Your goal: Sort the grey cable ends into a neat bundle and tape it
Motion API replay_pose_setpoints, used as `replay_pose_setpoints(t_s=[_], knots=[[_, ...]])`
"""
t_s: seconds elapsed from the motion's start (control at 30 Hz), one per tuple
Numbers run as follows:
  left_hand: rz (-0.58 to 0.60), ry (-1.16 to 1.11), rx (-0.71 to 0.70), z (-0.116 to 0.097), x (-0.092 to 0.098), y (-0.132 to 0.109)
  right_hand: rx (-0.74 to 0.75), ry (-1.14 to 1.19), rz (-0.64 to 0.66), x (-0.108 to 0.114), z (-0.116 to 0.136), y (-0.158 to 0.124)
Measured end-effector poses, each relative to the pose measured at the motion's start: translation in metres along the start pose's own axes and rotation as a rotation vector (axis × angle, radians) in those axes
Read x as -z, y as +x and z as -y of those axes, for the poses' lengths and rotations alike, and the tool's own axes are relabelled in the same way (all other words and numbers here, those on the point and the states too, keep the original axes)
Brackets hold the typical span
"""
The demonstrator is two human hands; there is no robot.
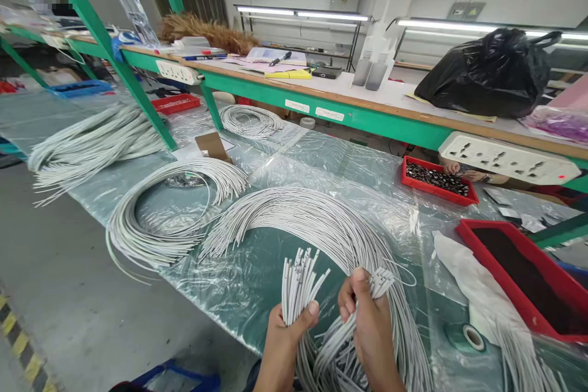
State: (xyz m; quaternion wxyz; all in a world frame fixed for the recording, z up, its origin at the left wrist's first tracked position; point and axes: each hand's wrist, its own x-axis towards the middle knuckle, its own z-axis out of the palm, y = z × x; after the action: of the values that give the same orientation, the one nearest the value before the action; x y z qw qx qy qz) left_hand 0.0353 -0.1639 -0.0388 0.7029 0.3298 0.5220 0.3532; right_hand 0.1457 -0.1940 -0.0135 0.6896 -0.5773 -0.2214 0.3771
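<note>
My left hand [294, 334] is closed round a bundle of grey-white cables [298, 285], whose cut ends fan upward above the thumb. Just to its right, my right hand [367, 318] grips a second bundle of cables [382, 282], with the ends poking out past the thumb. Both bundles run down into a tangle of cable below the hands. Behind them a large arc of the same cable [312, 214] curves across the plastic-covered table [229, 306], its far ends lying to the left.
More cable coils [156, 220] lie at the left. On the right are a red tray of small metal parts [436, 180], a red tray with dark contents [528, 275] and a tape roll [468, 338]. A green-framed shelf [285, 95] crosses behind; another person's hand [452, 166] shows beneath it.
</note>
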Motion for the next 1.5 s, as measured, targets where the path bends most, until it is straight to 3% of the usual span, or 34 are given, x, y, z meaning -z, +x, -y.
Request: replay_pose_setpoints(t_s=[0.23, 0.37, 0.53, 0.63, 1.07, 1.37, 1.5], knots=[[0.020, -0.015, -0.049, -0.001, -0.003, 0.001, -0.094, -0.172, 0.061, -0.013, 0.017, -0.004], [0.007, -0.038, -0.045, -0.001, -0.002, 0.000, -0.096, -0.202, 0.049, -0.009, 0.012, -0.001], [-0.032, -0.053, 0.014, -0.001, 0.000, -0.001, 0.001, -0.083, -0.037, 0.002, -0.003, 0.003], [0.008, -0.021, -0.022, -0.001, -0.001, -0.001, -0.014, -0.049, 0.018, 0.004, -0.005, 0.002], [0.090, 0.001, -0.030, -0.005, -0.004, -0.006, -0.010, -0.077, 0.129, -0.001, 0.003, -0.004], [0.198, -0.082, -0.067, -0.011, -0.010, -0.011, -0.053, -0.024, 0.015, -0.011, -0.002, -0.001], [0.187, -0.102, -0.057, -0.009, -0.007, -0.009, -0.067, 0.015, 0.042, -0.017, -0.015, -0.005]])
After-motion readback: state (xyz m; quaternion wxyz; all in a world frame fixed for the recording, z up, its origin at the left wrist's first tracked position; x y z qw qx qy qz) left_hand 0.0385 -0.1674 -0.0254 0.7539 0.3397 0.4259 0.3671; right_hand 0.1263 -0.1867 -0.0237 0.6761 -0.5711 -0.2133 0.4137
